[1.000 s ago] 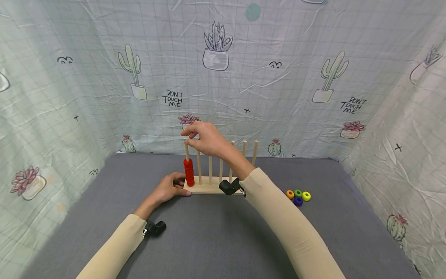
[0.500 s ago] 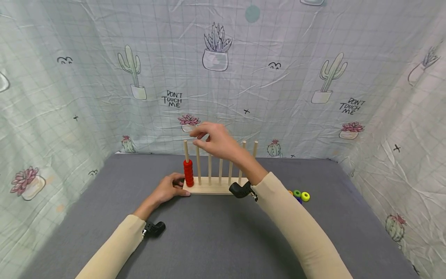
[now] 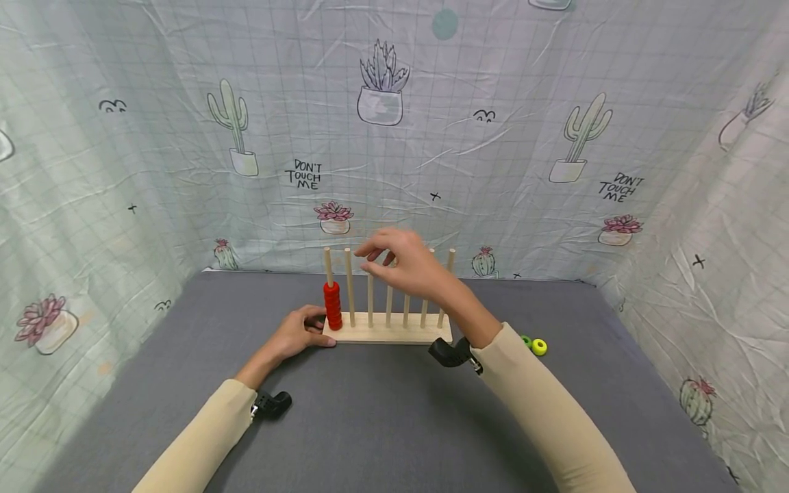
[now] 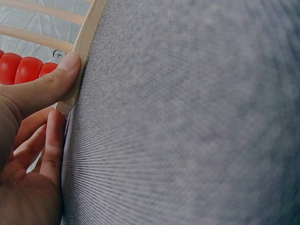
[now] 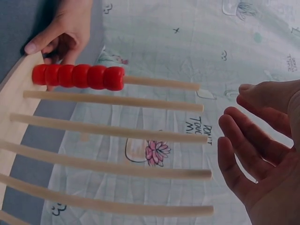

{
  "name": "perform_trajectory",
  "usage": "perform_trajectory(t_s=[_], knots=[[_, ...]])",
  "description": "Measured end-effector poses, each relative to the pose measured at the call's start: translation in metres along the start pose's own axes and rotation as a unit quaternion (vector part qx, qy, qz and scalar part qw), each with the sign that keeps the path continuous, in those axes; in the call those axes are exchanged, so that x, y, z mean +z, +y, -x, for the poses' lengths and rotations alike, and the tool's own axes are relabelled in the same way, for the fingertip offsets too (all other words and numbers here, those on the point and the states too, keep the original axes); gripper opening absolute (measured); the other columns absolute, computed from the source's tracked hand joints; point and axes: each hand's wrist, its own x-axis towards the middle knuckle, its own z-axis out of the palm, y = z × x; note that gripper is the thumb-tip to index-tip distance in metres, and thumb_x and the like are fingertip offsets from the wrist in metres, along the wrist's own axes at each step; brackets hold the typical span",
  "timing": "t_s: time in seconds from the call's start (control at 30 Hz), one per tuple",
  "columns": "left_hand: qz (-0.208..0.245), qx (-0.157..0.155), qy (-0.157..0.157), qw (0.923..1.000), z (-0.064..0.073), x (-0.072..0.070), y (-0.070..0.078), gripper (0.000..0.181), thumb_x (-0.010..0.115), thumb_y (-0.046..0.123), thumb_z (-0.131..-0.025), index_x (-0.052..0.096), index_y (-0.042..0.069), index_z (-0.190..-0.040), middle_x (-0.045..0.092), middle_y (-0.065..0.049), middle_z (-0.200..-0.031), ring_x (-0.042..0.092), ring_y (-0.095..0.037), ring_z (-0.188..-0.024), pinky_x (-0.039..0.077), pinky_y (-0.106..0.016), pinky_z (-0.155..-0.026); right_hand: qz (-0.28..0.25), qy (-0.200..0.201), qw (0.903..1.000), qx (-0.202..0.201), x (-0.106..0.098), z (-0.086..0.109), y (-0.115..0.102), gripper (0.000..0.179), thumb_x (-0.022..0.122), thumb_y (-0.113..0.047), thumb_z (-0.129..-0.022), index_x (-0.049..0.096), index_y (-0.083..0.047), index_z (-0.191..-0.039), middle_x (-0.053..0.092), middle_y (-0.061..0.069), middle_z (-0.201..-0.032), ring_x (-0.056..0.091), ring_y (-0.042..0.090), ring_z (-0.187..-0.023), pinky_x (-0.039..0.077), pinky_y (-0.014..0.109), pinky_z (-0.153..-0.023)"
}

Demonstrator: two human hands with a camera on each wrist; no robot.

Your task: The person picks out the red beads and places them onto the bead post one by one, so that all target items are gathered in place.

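A wooden peg rack with a row of upright pegs stands on the grey table. Its leftmost peg bears a stack of several red beads; the peg's bare top shows above them. My left hand holds the left end of the base, its thumb along the front edge and the other fingers round the end. Above the pegs hovers my right hand, fingers loosely bent with nothing between them. In the right wrist view its fingertips lie a little beyond the peg tips.
To the right of the rack lie a yellow bead and a green bead, the latter partly behind the right sleeve. A patterned cloth hangs behind the table and along both sides.
My right hand has moved right, away from the top of the red-bead peg, and slightly down. Its sleeve now hides the orange and blue beads. The left hand stays at the base.
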Motion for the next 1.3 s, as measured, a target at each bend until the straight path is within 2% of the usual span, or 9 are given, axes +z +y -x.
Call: perform_trajectory(t_s=[0.27, 0.63, 0.93, 1.3], knots=[[-0.004, 0.0, -0.001, 1.0, 0.001, 0.002, 0.001, 0.073, 0.092, 0.015, -0.077, 0.059, -0.006, -0.138, 0.065, -0.023, -0.127, 0.068, -0.029, -0.103, 0.055, -0.03, -0.082, 0.001, 0.003, 1.0, -0.009, 0.002, 0.023, 0.008, 0.019, 0.073, -0.011, -0.096, 0.077, -0.008, -0.115, 0.075, 0.007, -0.111, 0.071, 0.018, -0.096, 0.06, 0.034, -0.079], [-0.007, -0.001, -0.001, 1.0, 0.001, 0.002, 0.003, 0.072, 0.092, 0.015, -0.078, 0.059, -0.006, -0.138, 0.062, -0.024, -0.133, 0.067, -0.031, -0.106, 0.055, -0.027, -0.082, 0.002, -0.024, 0.9997, 0.01, 0.006, 0.055, 0.021, 0.02, 0.075, -0.011, -0.095, 0.076, -0.009, -0.115, 0.074, 0.006, -0.11, 0.071, 0.022, -0.096, 0.059, 0.032, -0.079], [-0.007, 0.01, -0.001, 0.9999, 0.001, 0.001, 0.002, 0.072, 0.092, 0.014, -0.078, 0.059, -0.007, -0.138, 0.064, -0.025, -0.127, 0.068, -0.031, -0.103, 0.054, -0.029, -0.081, -0.006, -0.024, 0.999, 0.038, 0.008, 0.085, 0.044, 0.019, 0.076, -0.011, -0.093, 0.077, -0.008, -0.112, 0.075, 0.009, -0.109, 0.072, 0.022, -0.094, 0.06, 0.034, -0.078], [-0.01, -0.002, -0.003, 0.9999, 0.0, 0.002, 0.002, 0.073, 0.092, 0.016, -0.077, 0.059, -0.006, -0.138, 0.063, -0.023, -0.131, 0.067, -0.031, -0.105, 0.055, -0.03, -0.083, -0.029, -0.016, 0.9962, 0.08, 0.001, 0.125, 0.08, 0.018, 0.075, -0.013, -0.095, 0.077, -0.012, -0.113, 0.076, 0.007, -0.109, 0.071, 0.016, -0.094, 0.059, 0.034, -0.079]])
